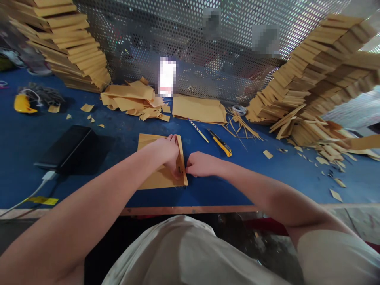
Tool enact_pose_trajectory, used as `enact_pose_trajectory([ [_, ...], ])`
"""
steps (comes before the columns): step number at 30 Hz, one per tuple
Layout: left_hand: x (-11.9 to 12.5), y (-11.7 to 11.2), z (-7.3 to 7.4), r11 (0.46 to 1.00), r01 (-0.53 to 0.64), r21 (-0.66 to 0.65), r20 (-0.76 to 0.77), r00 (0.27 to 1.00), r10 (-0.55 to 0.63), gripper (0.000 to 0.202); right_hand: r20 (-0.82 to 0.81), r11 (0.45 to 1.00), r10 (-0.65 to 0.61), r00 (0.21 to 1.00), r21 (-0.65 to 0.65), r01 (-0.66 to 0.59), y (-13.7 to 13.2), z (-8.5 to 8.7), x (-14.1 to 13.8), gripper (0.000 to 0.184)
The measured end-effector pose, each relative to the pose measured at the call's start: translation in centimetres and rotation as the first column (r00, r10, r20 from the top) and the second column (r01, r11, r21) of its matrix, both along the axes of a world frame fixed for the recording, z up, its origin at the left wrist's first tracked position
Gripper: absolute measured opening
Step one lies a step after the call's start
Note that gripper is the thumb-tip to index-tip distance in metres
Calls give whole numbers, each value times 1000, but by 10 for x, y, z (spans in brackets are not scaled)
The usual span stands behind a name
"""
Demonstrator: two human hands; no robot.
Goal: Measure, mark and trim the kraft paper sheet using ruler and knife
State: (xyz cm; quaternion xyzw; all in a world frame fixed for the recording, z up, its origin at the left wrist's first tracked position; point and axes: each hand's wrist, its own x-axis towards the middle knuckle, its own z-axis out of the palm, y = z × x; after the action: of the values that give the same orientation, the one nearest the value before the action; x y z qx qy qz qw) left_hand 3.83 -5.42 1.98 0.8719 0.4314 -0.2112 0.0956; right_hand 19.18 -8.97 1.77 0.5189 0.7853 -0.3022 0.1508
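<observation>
A tan cardboard sheet [152, 179] lies flat on the blue table [231, 182] in front of me. My left hand [168, 152] presses down on its right part, fingers curled onto a narrow strip or ruler [181, 158] along the sheet's right edge. My right hand [202, 164] is closed in a fist just right of that edge, touching it; what it grips is hidden. A yellow utility knife [220, 143] and a thin pencil-like stick [198, 130] lie on the table just beyond my right hand.
Tall stacks of cardboard pieces stand at the back left [71, 43] and right [320, 79]. Loose cardboard scraps [133, 99] and a flat pile [198, 109] lie against the perforated metal wall. A black device [67, 148] with a white cable sits at left.
</observation>
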Motion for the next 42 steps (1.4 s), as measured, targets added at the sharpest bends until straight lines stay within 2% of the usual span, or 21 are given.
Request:
enact_pose_trajectory([
  [6,0,2,-3,1000,-3,0,-1,1000,3,163,16,976,184,983,113,-185,-44,6,1,32],
  [9,-1,2,-4,1000,15,7,-5,1000,-15,157,20,957,274,962,93,-274,-64,13,3,29],
  [11,-1,1,-1,1000,19,-3,-17,1000,-19,154,-42,943,328,944,70,-325,-76,17,3,27],
  [12,-1,1,0,1000,19,-9,-24,1000,-20,154,-87,935,351,932,87,-344,-81,18,3,27],
  [14,-2,0,2,1000,24,-11,-24,999,-24,156,-165,914,378,911,219,-340,-91,14,1,27],
  [16,-6,0,-2,999,37,9,-10,999,-37,158,-195,848,402,894,447,-284,-98,4,-2,23],
  [18,-14,1,-9,997,60,49,22,998,-61,158,-162,712,435,886,664,-228,-102,-10,-5,21],
  [20,-23,2,-20,992,81,92,92,992,-90,152,-90,581,453,887,785,-217,-104,-24,-7,21],
  [22,-31,1,-29,988,73,134,178,979,-96,141,-36,514,447,894,828,-224,-106,-35,-8,25],
  [25,-37,-2,-34,973,88,213,239,961,-139,127,-34,507,436,900,835,-214,-109,-44,-6,30],
  [28,-40,-2,-30,962,101,252,290,941,-175,105,-67,501,437,897,846,-181,-115,-50,-2,36],
  [32,-48,7,-25,969,45,243,387,912,-139,62,-111,426,522,846,893,-146,-127,-56,5,31],
  [34,-55,13,-26,965,7,262,414,902,-119,48,-129,437,558,820,885,-158,-133,-56,11,29],
  [38,-64,22,-34,964,-35,264,396,915,-75,44,-131,462,584,801,865,-195,-140,-52,22,22],
  [42,-63,24,-39,967,-37,250,374,925,-61,44,-207,410,647,734,906,-106,-147,-40,35,10],
])
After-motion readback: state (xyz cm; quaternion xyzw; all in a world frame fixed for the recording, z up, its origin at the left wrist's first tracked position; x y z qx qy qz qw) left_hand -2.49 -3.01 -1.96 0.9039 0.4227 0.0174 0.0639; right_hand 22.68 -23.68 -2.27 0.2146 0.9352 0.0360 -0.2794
